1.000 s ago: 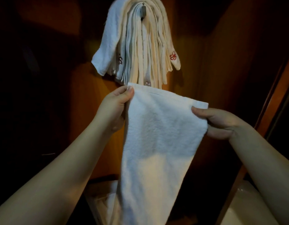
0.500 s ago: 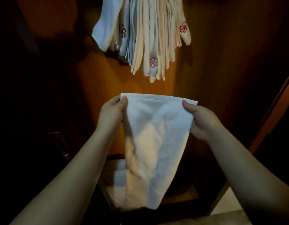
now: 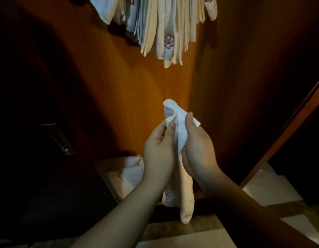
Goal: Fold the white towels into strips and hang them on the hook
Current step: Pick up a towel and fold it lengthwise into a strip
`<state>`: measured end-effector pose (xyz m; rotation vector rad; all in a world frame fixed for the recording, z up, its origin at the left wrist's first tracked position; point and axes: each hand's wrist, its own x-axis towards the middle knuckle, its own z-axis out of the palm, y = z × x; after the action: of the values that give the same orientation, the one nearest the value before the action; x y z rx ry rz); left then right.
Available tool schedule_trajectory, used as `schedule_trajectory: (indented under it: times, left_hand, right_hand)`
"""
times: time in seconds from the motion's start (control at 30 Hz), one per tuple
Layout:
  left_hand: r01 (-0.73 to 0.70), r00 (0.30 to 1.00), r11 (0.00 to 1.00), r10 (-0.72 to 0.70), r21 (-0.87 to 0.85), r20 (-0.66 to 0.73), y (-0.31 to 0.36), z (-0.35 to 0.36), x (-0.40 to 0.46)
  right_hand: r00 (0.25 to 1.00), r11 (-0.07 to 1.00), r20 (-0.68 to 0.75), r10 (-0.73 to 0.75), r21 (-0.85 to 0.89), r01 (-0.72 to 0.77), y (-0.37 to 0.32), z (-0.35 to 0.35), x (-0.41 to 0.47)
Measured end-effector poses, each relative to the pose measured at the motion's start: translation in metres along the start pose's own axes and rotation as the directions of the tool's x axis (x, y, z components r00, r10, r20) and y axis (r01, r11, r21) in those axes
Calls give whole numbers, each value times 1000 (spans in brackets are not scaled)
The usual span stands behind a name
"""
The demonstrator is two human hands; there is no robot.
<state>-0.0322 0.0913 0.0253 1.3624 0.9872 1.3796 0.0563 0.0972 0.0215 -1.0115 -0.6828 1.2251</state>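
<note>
now the left hand [image 3: 159, 149] and right hand [image 3: 198, 145] have pushed together, fingers curled tight round the towel [image 3: 180, 133], making a strip to hang on the pile [image 3: 160, 24] at 12 o'clock.

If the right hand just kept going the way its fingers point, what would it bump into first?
The right hand points up and away. Beyond the white towel it holds, it would likely meet the wooden panel first, perhaps under the hanging towels; depth is hard to judge.

Below your hands, a low wooden shelf [image 3: 108, 173] carried a heap of white towels [image 3: 132, 171]. Pale floor tiles [image 3: 268, 190] lay to the right of the shelf.
</note>
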Motion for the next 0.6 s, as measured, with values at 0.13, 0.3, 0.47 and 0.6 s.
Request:
schedule_trajectory:
  times: [0.13, 0.3, 0.47, 0.6]
  left_hand:
    - [7, 999, 1000, -7, -4, 32, 2, 0, -5]
    - [1, 998, 999, 1, -39, 55, 8, -2, -7]
    - [-37, 997, 999, 37, -13, 65, 16, -4, -8]
    - [-21, 972, 995, -2, 95, 233, 13, -1, -7]
  right_hand:
    - [991, 992, 102, -83, -84, 91, -5, -4, -3]
    - [980, 988, 156, -126, -68, 138, -7, -11, -3]
    - [973, 980, 182, -144, -111, 166, -10, -15, 1]
    - [954, 978, 275, -117, -134, 158, -10, -12, 0]
